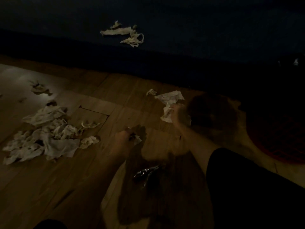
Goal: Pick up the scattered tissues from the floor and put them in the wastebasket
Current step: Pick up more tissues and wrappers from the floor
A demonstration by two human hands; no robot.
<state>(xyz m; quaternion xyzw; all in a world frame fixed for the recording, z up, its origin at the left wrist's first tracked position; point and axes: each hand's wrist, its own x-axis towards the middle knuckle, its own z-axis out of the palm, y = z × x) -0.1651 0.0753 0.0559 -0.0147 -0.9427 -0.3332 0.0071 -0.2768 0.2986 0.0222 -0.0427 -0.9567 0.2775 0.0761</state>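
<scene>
The room is dim. My left hand (124, 136) is low over the wooden floor, fingers closed on a small crumpled tissue (136, 139). Further right, my right hand (179, 113) grips a larger white tissue (170, 103) that hangs from it and touches the floor. A small scrap (151, 92) lies just left of that tissue. At the left lies a big heap of crumpled tissues (44, 138). A long torn tissue (127, 34) rests on a dark surface at the back. The red wastebasket (279, 139) stands at the right, mostly in shadow.
A shiny dark wrapper-like object (146, 173) lies on the floor near me. One more crumpled tissue (40, 89) sits at the far left. A dark raised edge (148, 63) runs across the back. My dark sleeve (247, 187) fills the lower right.
</scene>
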